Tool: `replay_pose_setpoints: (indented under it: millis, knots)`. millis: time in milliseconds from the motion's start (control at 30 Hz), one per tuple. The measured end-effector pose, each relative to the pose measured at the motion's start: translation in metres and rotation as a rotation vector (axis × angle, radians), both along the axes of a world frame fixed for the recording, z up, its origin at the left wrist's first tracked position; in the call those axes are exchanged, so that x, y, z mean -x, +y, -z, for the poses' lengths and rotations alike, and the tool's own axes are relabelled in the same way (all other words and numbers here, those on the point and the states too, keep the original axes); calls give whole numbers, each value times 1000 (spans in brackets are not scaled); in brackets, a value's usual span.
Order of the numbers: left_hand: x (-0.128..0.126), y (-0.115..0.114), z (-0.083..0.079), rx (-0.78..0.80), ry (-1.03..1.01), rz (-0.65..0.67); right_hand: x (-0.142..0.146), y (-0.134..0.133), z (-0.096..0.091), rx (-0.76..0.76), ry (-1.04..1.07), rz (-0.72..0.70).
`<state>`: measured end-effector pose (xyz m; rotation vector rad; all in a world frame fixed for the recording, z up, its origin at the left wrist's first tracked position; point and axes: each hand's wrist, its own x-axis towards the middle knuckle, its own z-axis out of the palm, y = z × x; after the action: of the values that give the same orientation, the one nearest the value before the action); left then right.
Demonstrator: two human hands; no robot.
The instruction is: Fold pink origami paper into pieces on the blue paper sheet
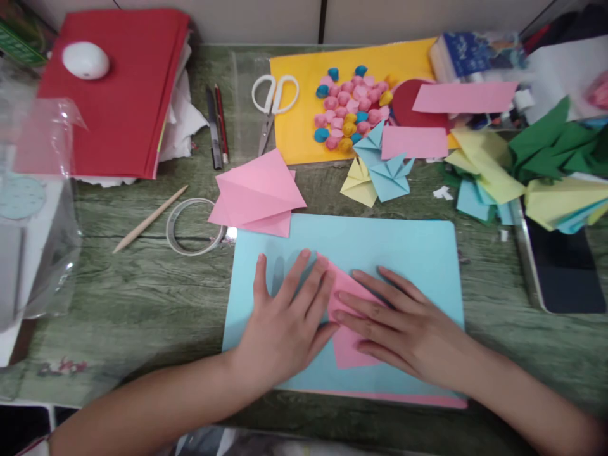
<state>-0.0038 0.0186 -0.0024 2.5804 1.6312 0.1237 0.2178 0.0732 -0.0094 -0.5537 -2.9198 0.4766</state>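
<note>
A folded piece of pink paper lies on a light blue sheet at the front middle of the table. My left hand rests flat with fingers spread, its fingertips on the pink paper's left edge near the top corner. From the other side my right hand lies across the same paper, fingers stretched out and pressing it down. Part of the paper is hidden under both hands. Just above the blue sheet's left corner sit several loose pink sheets, overlapping each other.
White-handled scissors, small rolled paper pieces on a yellow sheet, and folded blue shapes stand behind. A tape roll and wooden stick lie left, a red folder farther back. A phone is at right.
</note>
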Motion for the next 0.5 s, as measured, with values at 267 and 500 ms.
replay_pose_setpoints:
  millis: [267,500]
  knots:
    - [0,0,0,56,0,-7,0,-1,0,10,3,10]
    - [4,1,1,64,-20,-16,1,-1,0,3,14,7]
